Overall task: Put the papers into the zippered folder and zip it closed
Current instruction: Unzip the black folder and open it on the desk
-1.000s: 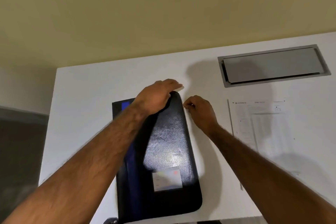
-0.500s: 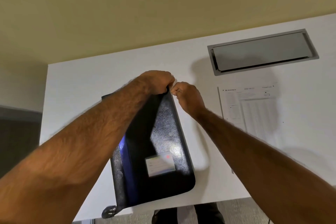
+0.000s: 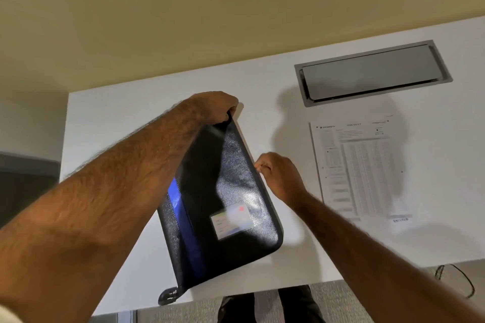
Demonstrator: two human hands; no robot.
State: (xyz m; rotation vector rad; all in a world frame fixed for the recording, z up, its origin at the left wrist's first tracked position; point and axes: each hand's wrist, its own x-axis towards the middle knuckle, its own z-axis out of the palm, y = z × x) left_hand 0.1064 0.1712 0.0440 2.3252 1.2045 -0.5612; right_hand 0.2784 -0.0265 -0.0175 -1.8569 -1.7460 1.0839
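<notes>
A black zippered folder [image 3: 231, 191] with a blue spine and a label card lies on the white desk [image 3: 131, 118], slightly skewed. My left hand [image 3: 215, 107] grips the folder's far top corner. My right hand [image 3: 278, 176] pinches something small at the folder's right edge, about halfway down, where the zipper runs; the pull itself is hidden by my fingers. The printed papers [image 3: 359, 168] lie flat on the desk to the right of the folder, apart from both hands.
A grey metal cable hatch [image 3: 372, 73] is set into the desk behind the papers. The desk's near edge runs just below the folder, with a dark cable [image 3: 456, 280] on the floor at lower right. A beige wall stands behind the desk.
My right hand has moved from the folder's top corner down along its right edge toward me. My left hand stays clamped on the top corner. The camera view has shifted.
</notes>
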